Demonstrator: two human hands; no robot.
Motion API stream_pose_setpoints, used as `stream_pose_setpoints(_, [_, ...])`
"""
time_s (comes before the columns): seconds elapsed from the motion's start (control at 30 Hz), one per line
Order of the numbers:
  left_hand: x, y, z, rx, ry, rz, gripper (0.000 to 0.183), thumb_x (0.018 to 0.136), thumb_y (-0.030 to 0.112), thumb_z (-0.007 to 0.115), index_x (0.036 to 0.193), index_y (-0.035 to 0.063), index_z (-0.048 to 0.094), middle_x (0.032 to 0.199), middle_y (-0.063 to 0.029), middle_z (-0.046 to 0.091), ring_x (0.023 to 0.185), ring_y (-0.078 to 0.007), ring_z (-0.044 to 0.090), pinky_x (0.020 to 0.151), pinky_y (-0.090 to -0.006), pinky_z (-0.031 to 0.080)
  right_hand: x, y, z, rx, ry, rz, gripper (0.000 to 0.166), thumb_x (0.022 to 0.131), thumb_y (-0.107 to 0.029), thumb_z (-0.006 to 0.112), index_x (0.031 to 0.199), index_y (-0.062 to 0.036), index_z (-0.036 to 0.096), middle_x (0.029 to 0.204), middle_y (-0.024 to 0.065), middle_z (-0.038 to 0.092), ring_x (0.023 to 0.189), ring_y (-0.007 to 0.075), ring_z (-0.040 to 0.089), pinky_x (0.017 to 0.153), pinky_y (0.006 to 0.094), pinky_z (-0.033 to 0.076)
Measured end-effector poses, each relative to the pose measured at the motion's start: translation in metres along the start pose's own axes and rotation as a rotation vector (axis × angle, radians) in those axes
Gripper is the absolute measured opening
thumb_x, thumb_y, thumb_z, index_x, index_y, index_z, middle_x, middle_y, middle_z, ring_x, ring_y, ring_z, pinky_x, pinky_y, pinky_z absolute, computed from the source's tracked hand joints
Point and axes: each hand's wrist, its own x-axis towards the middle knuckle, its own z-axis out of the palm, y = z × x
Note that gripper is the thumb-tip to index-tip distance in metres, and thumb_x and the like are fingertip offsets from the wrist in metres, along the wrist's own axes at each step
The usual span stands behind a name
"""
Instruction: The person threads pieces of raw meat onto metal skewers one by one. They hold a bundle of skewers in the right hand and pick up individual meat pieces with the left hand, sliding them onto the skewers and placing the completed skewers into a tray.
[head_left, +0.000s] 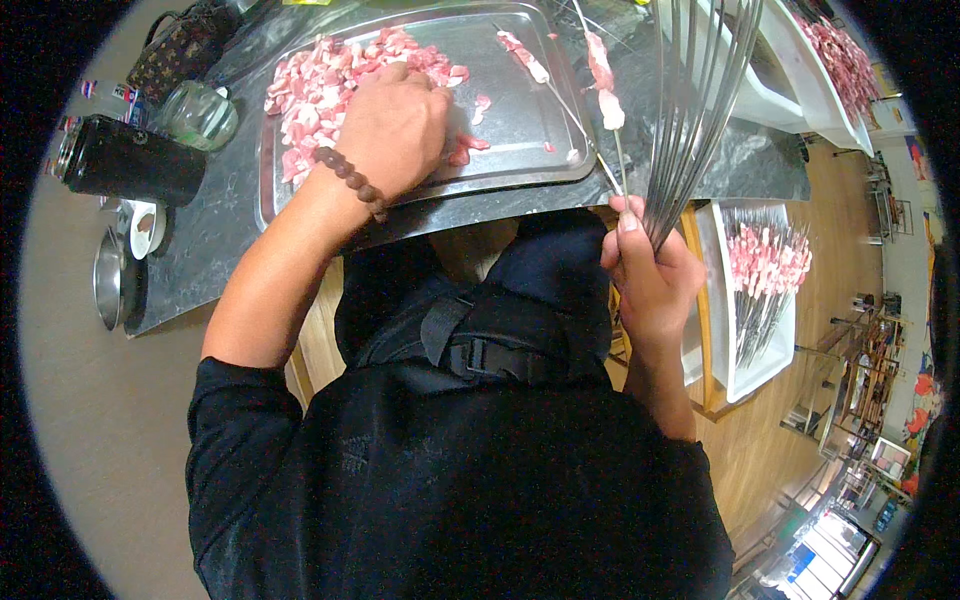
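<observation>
My left hand, with a bead bracelet at the wrist, reaches into a pile of raw meat pieces on a metal tray. Its fingertips are hidden, so what they hold does not show. My right hand grips a fanned bundle of bare metal skewers. Between that thumb and finger I pinch a skewer with meat threaded on it. A second skewer with meat slants over the tray's right part, its lower end at my right fingers. A few loose pieces lie apart from the pile.
On the dark table's left stand a glass jar, a dark-filled jar, a small white bowl and a metal bowl. White bins holding skewered meat and more meat are at the right.
</observation>
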Motion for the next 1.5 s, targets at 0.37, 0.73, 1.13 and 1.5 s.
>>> stream_pose_setpoints(0.37, [0.0,-0.02,-0.027,-0.901,-0.069,-0.694,0.013,0.094,0.013,0.07,0.093,0.0005,0.07,0.09,-0.0111,0.074,0.071,-0.0154,0.067,0.064,-0.0336,0.054,-0.003,0.001,0.001,-0.15,-0.007,0.051,0.027,0.105,-0.022,0.061,0.113,-0.0009,0.074,0.068,-0.0018,0.063,0.064,0.0061,0.056,0.06,0.0248,0.046])
stream_pose_setpoints(0.73, [0.002,-0.002,-0.007,-2.277,0.197,-0.64,0.017,0.102,0.007,0.063,0.116,-0.0028,0.064,0.122,-0.0194,0.071,0.112,-0.0297,0.072,0.094,-0.0354,0.063,-0.022,-0.006,0.008,-0.294,-0.233,0.138,0.024,0.106,-0.017,0.062,0.117,0.0009,0.073,0.068,0.0005,0.06,0.06,0.0039,0.049,0.054,0.022,0.036])
stream_pose_setpoints(1.13, [0.003,0.011,-0.01,-2.294,0.193,-0.7,0.031,0.101,0.006,0.061,0.127,-0.0108,0.059,0.129,-0.0239,0.067,0.122,-0.0352,0.067,0.109,-0.0442,0.055,-0.029,0.012,0.006,-0.309,-0.276,0.038,0.026,0.107,-0.024,0.06,0.116,-0.0034,0.073,0.064,0.001,0.06,0.058,0.0093,0.057,0.055,0.0285,0.046])
stream_pose_setpoints(1.5, [0.003,0.027,-0.009,-2.331,0.261,-0.744,0.034,0.102,0.01,0.061,0.129,-0.0114,0.061,0.127,-0.0253,0.067,0.114,-0.0309,0.07,0.086,-0.0277,0.063,-0.032,0.022,0.014,-0.296,-0.202,-0.011,0.023,0.106,-0.018,0.061,0.118,-0.0011,0.073,0.066,0.0001,0.06,0.06,0.0065,0.055,0.056,0.0261,0.044])
